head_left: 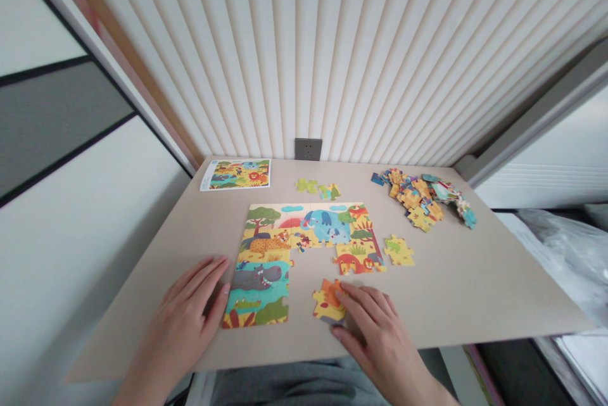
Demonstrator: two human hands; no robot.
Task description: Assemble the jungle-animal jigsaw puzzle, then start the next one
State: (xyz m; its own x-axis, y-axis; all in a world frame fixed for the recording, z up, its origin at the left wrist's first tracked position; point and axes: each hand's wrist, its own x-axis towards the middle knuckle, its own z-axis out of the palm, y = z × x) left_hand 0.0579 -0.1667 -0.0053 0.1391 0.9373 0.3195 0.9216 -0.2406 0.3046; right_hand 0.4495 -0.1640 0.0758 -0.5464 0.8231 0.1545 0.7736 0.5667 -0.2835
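- Nearest the camera, the right hand (375, 323) bends over an orange-and-yellow piece (327, 298), fingertips on its top and thumb near its lower edge; whether it grips or only rests, I cannot tell.
- The left hand (190, 308) lies flat, fingers stretched out and thumb spread apart, holding nothing, just beside the puzzle's left edge.
- Below the hands, soft grey cloth (299, 387) shows past the surface's near edge.
- Between and beyond the hands lies the part-built puzzle (259, 244), flat and thin, with a gap at its lower middle and right; it shows a tree, a spotted cat, a hippo, a crocodile and blue elephants in bright colours.
- To its right sits a yellow-green piece (399, 251) with knobbed edges; above it, light green pieces (306, 185) lie near a patterned green one (330, 192).
- Farther right, a loose pile (413, 197) of pieces overlaps in orange, yellow and blue.
- At the far left, a white-bordered picture card (240, 175) lies flat.
- The surface (475, 285) is smooth, plain beige, and meets a cream, ribbed wall (308, 45) bearing a dark grey socket (308, 149).
- White panels (85, 171) with black strips stand left; crumpled clear plastic (555, 247) lies right.
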